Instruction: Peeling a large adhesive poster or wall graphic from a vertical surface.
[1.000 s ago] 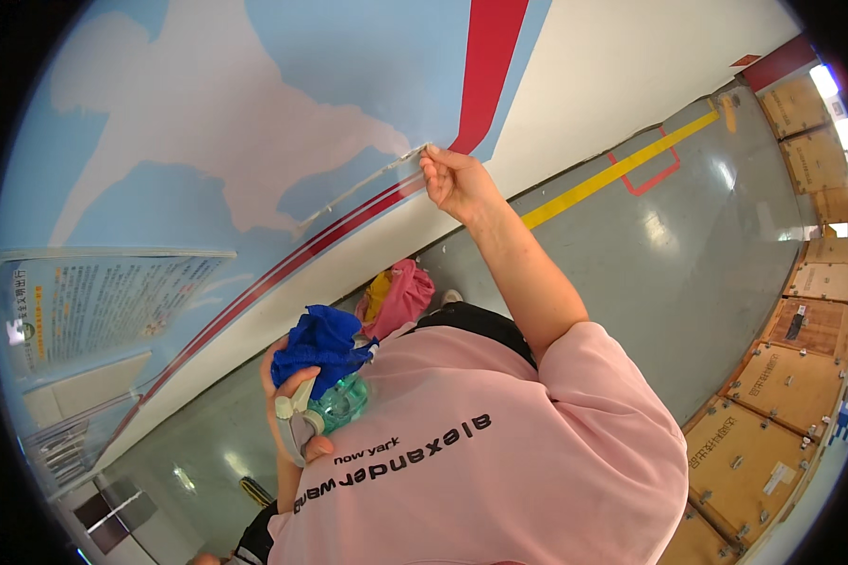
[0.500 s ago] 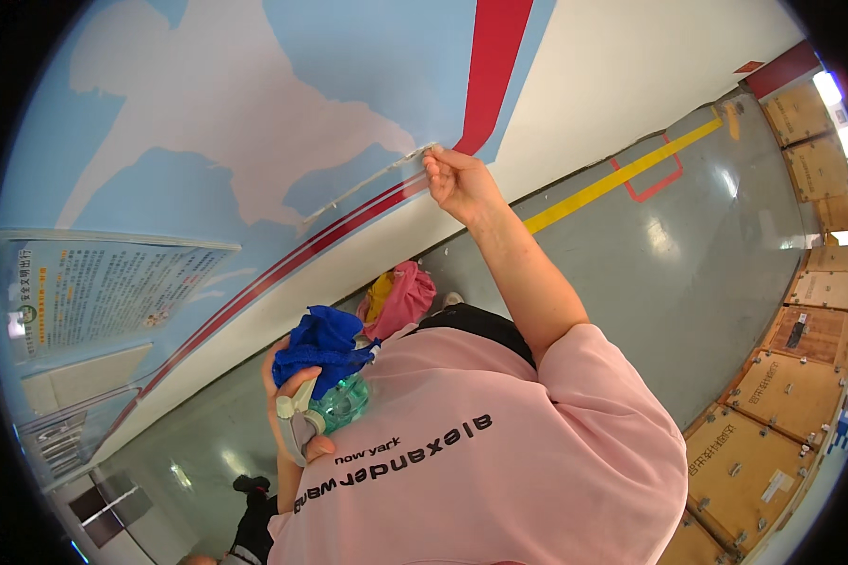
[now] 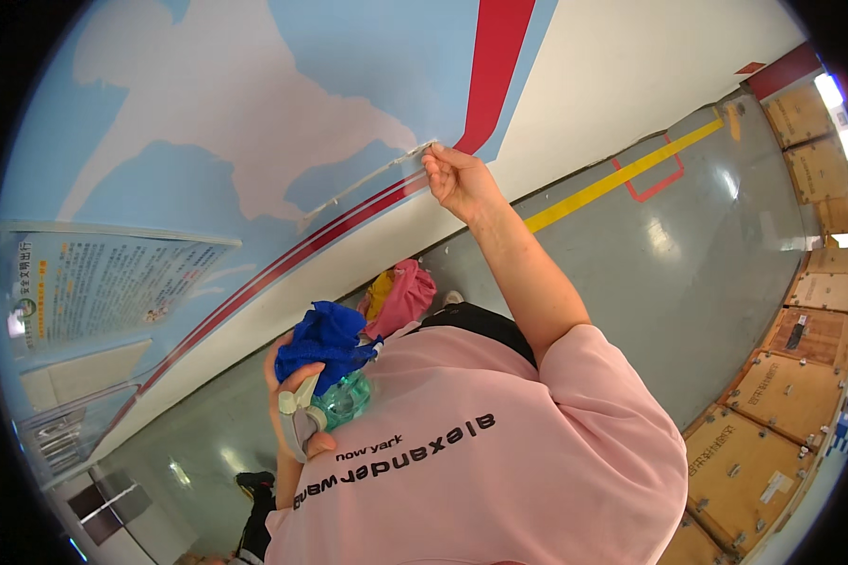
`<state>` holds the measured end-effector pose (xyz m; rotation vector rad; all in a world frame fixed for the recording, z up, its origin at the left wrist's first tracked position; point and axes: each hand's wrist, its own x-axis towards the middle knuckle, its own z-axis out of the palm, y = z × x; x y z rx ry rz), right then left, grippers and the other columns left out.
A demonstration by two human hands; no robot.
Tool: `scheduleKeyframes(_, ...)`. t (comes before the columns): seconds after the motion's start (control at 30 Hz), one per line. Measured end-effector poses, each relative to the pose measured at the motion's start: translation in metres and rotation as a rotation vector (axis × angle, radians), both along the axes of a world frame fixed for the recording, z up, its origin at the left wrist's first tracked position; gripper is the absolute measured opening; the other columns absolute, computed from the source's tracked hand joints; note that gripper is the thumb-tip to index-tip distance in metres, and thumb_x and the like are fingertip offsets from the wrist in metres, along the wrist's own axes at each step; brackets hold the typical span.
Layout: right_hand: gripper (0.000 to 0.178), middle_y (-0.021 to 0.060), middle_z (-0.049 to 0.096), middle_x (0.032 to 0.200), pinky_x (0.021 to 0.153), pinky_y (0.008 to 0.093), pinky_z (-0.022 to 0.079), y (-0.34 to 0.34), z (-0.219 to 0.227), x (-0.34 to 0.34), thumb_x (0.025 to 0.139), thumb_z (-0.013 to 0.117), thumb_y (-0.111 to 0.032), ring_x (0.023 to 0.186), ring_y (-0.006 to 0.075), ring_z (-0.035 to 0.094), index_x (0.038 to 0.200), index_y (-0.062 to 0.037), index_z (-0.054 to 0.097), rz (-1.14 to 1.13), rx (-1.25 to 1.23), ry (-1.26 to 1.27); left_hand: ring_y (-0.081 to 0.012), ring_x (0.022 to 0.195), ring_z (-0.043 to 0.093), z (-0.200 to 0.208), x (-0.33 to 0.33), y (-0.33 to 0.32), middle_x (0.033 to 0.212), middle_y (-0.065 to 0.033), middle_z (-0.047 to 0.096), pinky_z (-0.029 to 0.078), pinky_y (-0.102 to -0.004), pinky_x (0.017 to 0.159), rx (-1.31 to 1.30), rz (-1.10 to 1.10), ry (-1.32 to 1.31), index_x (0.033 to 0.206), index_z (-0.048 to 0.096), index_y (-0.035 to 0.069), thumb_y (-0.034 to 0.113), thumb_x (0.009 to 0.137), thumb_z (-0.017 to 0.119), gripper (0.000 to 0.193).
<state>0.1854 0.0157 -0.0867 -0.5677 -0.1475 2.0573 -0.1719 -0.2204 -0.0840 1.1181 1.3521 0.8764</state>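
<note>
My right hand (image 3: 456,181) is raised to the wall, thumb and fingertips pinched at the right end of a thin whitish strip (image 3: 372,177). That strip runs along the light blue wall mural (image 3: 349,66), just above its red stripe. Low in front of my body, my left hand (image 3: 275,373) is wrapped around a spray bottle (image 3: 347,399) with a clear green body and a grey-white spray head. A bunched blue cloth (image 3: 318,345) is held in the same hand, above the bottle and partly covering it.
A pink and yellow bundle (image 3: 403,299) is near my feet, by the wall's base. A framed notice board (image 3: 113,287) hangs at the left. Wooden crates (image 3: 773,395) are stacked along the right. Another person's dark-clothed leg (image 3: 259,513) shows at lower left.
The blue cloth and my left hand have shifted very slightly. The other person's foot at lower left has moved a little. My right hand keeps its pinch at nearly the same spot.
</note>
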Motion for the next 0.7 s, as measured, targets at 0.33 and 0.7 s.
scheduleKeyframes(0.33,0.018,0.0055,0.063,0.073,0.056,0.0191,0.052,0.000,-0.006,-0.004,0.089,0.055,-0.020,0.064,0.0099,0.061,0.083,-0.0032,0.057,-0.019,0.037,0.013,-0.0229,0.097,0.059,0.006,0.021,-0.012,0.102,-0.0128,0.061,0.043,-0.0346,0.091,-0.016,0.308,-0.029,0.115,0.050,-0.005,0.002,0.053,0.074,0.067)
scheduleKeyframes(0.7,0.023,0.0059,0.063,0.070,0.053,0.0193,0.053,-0.002,0.003,-0.006,0.089,0.055,-0.025,0.061,0.0116,0.063,0.081,-0.0039,0.059,-0.025,-0.024,-0.053,-0.0299,0.109,0.049,0.076,0.099,-0.008,0.114,-0.0170,0.049,0.035,-0.0386,0.096,0.400,0.142,0.189,0.106,0.058,-0.001,0.039,0.054,0.070,0.066)
